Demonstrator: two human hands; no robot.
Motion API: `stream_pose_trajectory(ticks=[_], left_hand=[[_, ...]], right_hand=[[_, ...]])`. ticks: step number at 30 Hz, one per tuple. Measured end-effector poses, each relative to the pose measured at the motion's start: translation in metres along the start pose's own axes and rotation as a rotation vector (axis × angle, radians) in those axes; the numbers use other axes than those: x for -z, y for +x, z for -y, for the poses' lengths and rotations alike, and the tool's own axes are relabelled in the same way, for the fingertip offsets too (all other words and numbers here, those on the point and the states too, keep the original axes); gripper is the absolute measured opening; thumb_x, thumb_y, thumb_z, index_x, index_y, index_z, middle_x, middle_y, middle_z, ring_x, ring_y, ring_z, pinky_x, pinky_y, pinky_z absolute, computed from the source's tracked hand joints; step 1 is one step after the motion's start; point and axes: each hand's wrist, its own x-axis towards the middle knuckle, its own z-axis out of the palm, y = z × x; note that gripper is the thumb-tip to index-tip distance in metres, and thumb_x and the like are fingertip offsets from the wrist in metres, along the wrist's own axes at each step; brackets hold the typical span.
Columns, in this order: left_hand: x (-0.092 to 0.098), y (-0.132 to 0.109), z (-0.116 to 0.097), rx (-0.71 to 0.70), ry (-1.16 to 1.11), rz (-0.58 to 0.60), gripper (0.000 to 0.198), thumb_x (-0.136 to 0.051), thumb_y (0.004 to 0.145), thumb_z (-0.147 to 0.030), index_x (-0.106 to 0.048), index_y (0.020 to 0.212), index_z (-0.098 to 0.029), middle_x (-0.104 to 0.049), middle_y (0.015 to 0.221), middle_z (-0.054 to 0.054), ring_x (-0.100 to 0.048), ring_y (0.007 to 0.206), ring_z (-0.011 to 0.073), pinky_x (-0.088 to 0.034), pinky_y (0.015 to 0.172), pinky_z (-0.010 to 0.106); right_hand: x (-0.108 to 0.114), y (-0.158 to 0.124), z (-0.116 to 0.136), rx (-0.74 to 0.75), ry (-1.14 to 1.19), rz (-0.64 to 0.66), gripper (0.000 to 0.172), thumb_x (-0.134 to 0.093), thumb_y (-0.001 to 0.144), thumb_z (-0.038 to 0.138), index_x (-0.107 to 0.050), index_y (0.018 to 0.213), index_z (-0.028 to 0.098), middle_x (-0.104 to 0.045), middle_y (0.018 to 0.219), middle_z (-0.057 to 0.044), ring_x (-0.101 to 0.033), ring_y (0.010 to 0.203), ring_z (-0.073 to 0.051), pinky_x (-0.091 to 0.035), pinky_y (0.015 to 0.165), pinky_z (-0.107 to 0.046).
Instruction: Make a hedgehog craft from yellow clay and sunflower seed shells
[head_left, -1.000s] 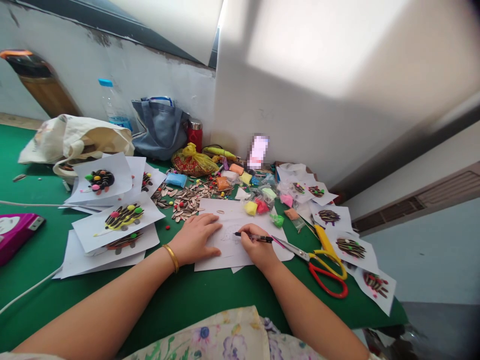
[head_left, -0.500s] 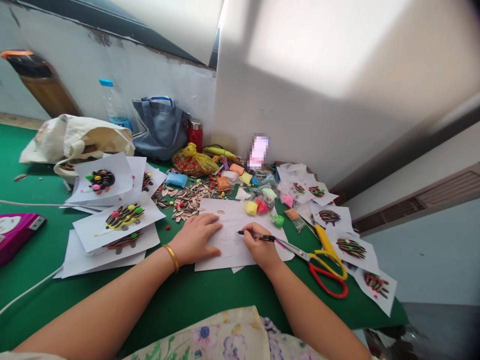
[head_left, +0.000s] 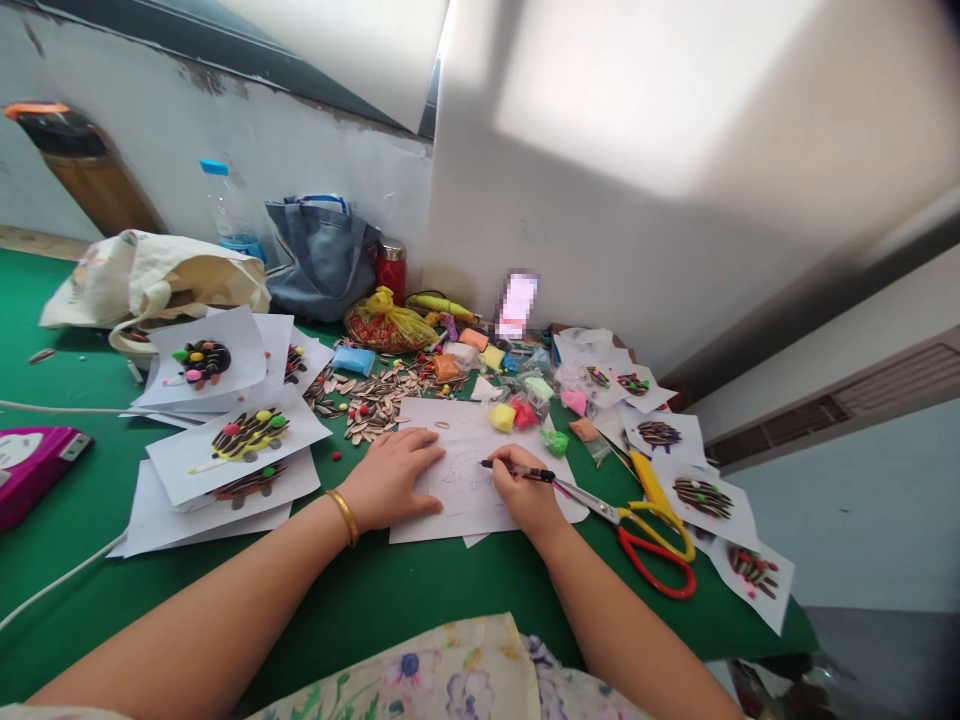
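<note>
A white sheet of paper [head_left: 450, 520] lies on the green table, with a faint outline drawing between my hands. My left hand [head_left: 397, 478] rests flat on the left part of the sheet, fingers spread, a gold bangle on the wrist. My right hand [head_left: 525, 490] is closed round a black pen [head_left: 536, 474], its tip at the upper right of the drawing. Just right of that hand lie scissors [head_left: 652, 550] with red and yellow handles. Sunflower seeds [head_left: 371, 405] are heaped beyond the sheet, beside packets of coloured clay [head_left: 523, 412].
Papers with seed-covered figures lie at left [head_left: 240, 440] and right [head_left: 701, 497]. Behind stand a cloth bag [head_left: 319, 260], a red flask [head_left: 391, 268] and a phone [head_left: 517, 303]. A purple device [head_left: 37, 470] sits at the left edge, near a white cable.
The pen tip has moved slightly right and my right hand has shifted a little with it. More of the drawn outline shows. My left hand has stayed in place.
</note>
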Motion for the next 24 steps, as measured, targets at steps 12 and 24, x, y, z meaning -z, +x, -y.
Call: stream_pose_trajectory(ticks=[12,24], left_hand=[[-0.002,-0.0007,0.0009,-0.006,0.001,0.0,0.07,-0.074,0.067,-0.057,-0.058,0.129,-0.029,-0.046,0.146,0.007,-0.039,0.135,0.0318,-0.028,0.111,0.049],[-0.0021,-0.0009,0.0019,-0.007,-0.007,-0.003,0.07,-0.074,0.066,-0.057,-0.058,0.129,-0.03,-0.046,0.146,0.007,-0.038,0.135,0.0319,-0.027,0.111,0.049]], right_hand=[[0.0037,0.003,-0.0006,-0.022,0.01,-0.009,0.016,-0.05,0.082,0.027,-0.065,0.082,0.021,-0.06,0.068,0.001,-0.054,0.064,-0.017,-0.04,0.059,-0.027],[0.0061,0.004,-0.0005,-0.008,-0.015,-0.016,0.017,-0.049,0.082,0.027,-0.065,0.081,0.021,-0.061,0.069,0.001,-0.056,0.066,-0.018,-0.041,0.061,-0.027]])
